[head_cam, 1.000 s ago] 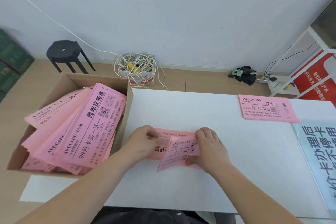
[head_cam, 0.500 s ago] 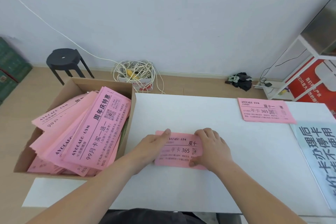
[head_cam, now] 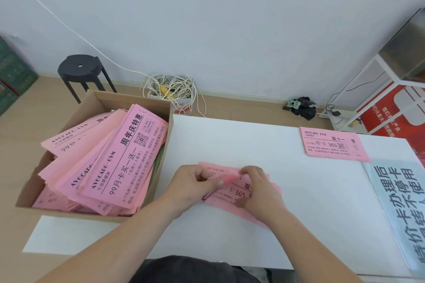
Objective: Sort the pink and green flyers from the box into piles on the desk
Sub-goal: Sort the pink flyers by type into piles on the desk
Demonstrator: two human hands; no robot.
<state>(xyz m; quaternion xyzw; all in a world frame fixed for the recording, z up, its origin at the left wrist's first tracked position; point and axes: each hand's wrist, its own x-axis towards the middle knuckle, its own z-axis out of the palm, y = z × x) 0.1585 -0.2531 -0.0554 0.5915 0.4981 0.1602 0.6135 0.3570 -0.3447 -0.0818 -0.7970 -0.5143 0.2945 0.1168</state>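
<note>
The white desk [head_cam: 253,140] fills the space ahead, and the cardboard box [head_cam: 128,99] sits off its edge just beyond the left hand, heaped with large pink flyers [head_cam: 128,161] (a thin greenish edge [head_cam: 160,158] shows against the box's near wall, though it is hard to say what it is). Past the right hand lies a pale blue printed notice [head_cam: 400,202], and further out on that side is a started pile of small pink flyers [head_cam: 333,145]. Between the hands lie more small pink flyers [head_cam: 232,193], flat on the desk. Half a second ago both hands lay spread on this sheet, pressing it down. Now the left hand [head_cam: 193,181] has curled in and pinches a raised, blurred edge [head_cam: 230,177] between thumb and fingers, while the right hand [head_cam: 259,188] has its fingers bent at that same edge and its thumb holding the paper down. This looks like peeling one sheet free, ready for a pile.
</note>
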